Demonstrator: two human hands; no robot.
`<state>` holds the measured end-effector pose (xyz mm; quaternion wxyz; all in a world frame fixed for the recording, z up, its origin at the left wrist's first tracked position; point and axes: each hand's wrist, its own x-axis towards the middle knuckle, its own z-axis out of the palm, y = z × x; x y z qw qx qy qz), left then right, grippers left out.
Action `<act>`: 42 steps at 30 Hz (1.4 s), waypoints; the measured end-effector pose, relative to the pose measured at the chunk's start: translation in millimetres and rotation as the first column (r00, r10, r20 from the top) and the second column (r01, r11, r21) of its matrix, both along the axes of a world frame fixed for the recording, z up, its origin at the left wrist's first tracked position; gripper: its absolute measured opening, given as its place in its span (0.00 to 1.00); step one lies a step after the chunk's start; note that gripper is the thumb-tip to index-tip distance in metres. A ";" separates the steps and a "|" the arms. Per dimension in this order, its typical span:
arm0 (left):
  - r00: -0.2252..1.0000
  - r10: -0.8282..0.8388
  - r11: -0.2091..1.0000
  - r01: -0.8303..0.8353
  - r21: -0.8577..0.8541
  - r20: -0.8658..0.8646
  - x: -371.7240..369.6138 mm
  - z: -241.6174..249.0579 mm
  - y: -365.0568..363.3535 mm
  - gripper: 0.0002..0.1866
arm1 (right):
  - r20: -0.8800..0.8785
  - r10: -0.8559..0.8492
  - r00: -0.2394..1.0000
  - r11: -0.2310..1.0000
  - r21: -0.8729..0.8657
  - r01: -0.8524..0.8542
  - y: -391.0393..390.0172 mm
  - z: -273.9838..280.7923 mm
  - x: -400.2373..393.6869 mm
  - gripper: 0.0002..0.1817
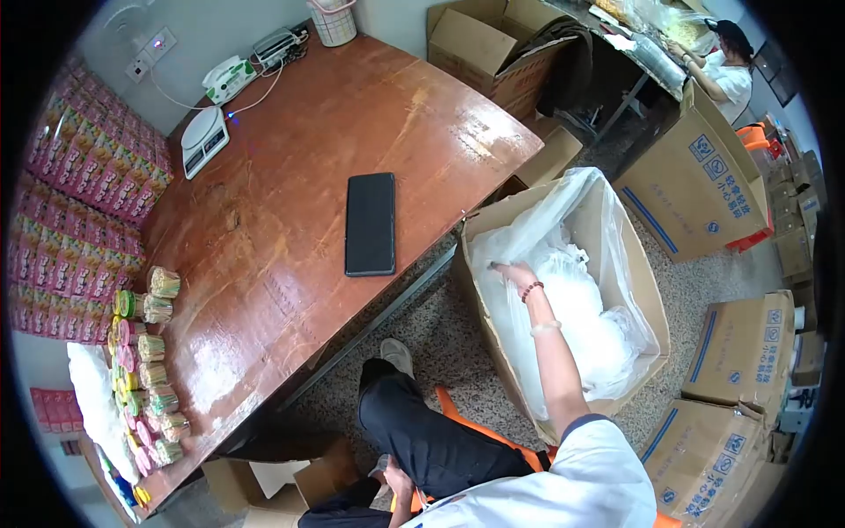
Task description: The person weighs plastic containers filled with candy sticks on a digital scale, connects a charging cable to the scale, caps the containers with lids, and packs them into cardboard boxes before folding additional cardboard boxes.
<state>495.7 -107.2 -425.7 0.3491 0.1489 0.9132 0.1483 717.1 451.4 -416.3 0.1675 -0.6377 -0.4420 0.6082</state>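
My right hand (518, 275) reaches down into a large open cardboard box (647, 255), a beaded bracelet on its wrist. Its fingers look apart and touch the clear plastic liner (563, 198) on the box's near left side. Below the hand lies a heap of white, translucent plastic bags or film (576, 304), whose exact kind I cannot make out. Low in the view, my left hand (399, 478) is beside my dark-trousered leg, its fingers partly hidden and too small to read. A black phone (370, 224) lies on the brown table (282, 189), away from both hands.
Pink printed packs (88, 158) are stacked along the table's left side, beside bundles of colourful sticks (151, 374). A white scale (205, 141) stands at the back. Cardboard boxes (704, 185) crowd the right floor. Another person (726, 75) works at a far table.
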 end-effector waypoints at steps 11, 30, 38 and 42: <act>0.991 0.117 0.982 -0.126 0.142 0.065 19.1 16.3 -28.7 0.20 | 0.787 0.495 0.367 0.344 0.211 -0.915 -75.6 43.8 -171.0 0.48; 0.808 0.557 0.661 -0.289 0.693 -0.194 -21.2 49.0 -181.7 0.13 | 0.559 0.615 0.556 0.245 0.535 -0.809 -278.1 205.1 -111.6 0.33; 0.174 0.983 0.029 -0.443 0.896 0.054 9.0 142.2 -311.1 0.12 | 0.532 0.821 -0.209 -0.497 0.484 -0.720 -500.0 213.9 -281.7 0.32; -0.013 0.992 0.102 -0.523 0.846 -0.128 23.2 136.8 -369.1 0.13 | 0.460 0.823 -0.334 -0.512 0.343 -0.787 -559.4 154.7 -332.9 0.40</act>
